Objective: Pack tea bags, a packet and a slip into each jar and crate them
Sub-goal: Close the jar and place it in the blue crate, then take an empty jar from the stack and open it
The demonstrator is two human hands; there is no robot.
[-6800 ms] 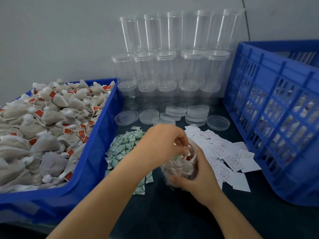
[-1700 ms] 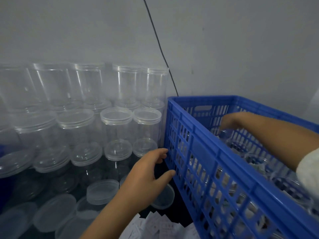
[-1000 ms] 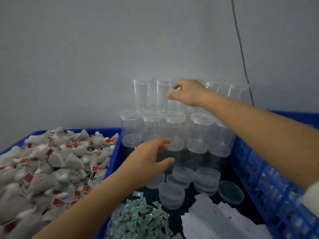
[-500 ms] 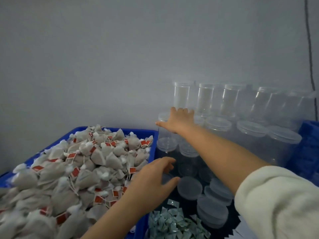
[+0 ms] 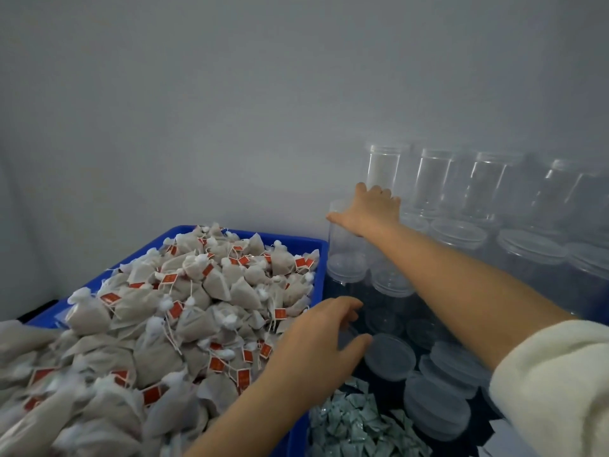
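**packer_q:** so where's everything sitting right now?

**headcam_guy:** Right hand (image 5: pixel 369 209) is way out at the back, on top of a clear jar (image 5: pixel 346 245) at the left end of the middle tier, right by the wall (image 5: pixel 230 110). Thumb sticks out left over the jar's rim, fingers go down over the far side, so it looks like it grips the top, but the fingers are mostly hidden and I can't tell how tight. A cream sleeve (image 5: pixel 553 384) fills the bottom right corner.

**packer_q:** and the left one?

**headcam_guy:** Left hand (image 5: pixel 316 344) hovers low over the blue bin's (image 5: pixel 290 237) right edge, fingers loosely spread and a bit curled, holding nothing. Fingertips point at the loose lids (image 5: pixel 390 357).

**packer_q:** much room to move in there?

**headcam_guy:** Kinda tight. The tea bags (image 5: pixel 197 308) are heaped above the bin rim, red tags everywhere. The bin's right wall sits just beside the jar stack (image 5: pixel 478 199), which climbs in tiers against the wall. Between bin and lids there's only a dark strip of table (image 5: pixel 379 305). The green packets (image 5: pixel 356 427) are piled at the bottom, just beside the bin's corner and touching the lid stacks. Slips aren't clearly visible, maybe a white corner at the bottom right edge.
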